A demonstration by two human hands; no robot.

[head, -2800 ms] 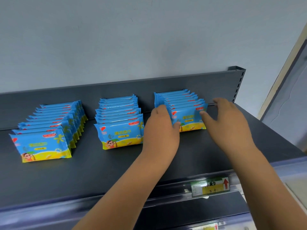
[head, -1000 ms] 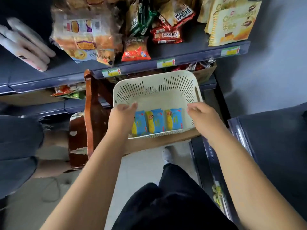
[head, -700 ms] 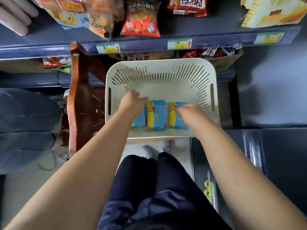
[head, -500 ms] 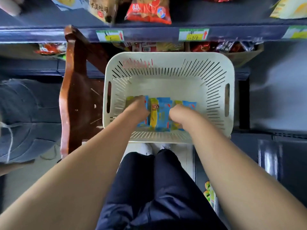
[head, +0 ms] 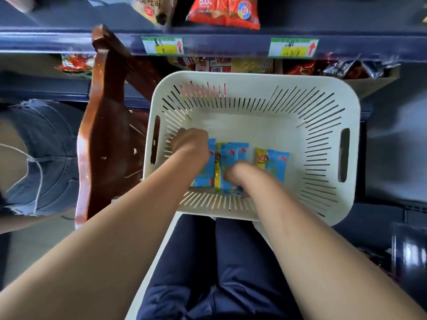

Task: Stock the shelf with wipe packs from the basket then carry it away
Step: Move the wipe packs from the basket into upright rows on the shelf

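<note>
A cream slotted basket (head: 323, 125) stands below me, in front of the snack shelves. Three blue and yellow wipe packs lie on its floor. My left hand (head: 191, 146) reaches down at the left, its fingers curled over the leftmost pack (head: 211, 146). My right hand (head: 235, 174) is curled on the near end of the middle pack (head: 233, 153). The third pack (head: 273, 161) lies apart to the right, untouched. The fingertips of both hands are hidden.
A brown wooden chair (head: 108, 139) stands against the basket's left side. A person in denim shorts (head: 39, 153) is at the far left. Blue shelves with snack bags (head: 221, 12) and price labels (head: 293, 47) run above. My legs in dark trousers (head: 219, 273) are below.
I turned from the stocked top shelf down to the basket. Both hands went from its near rim into it and onto the packs. The middle pack slid left, away from the right one.
</note>
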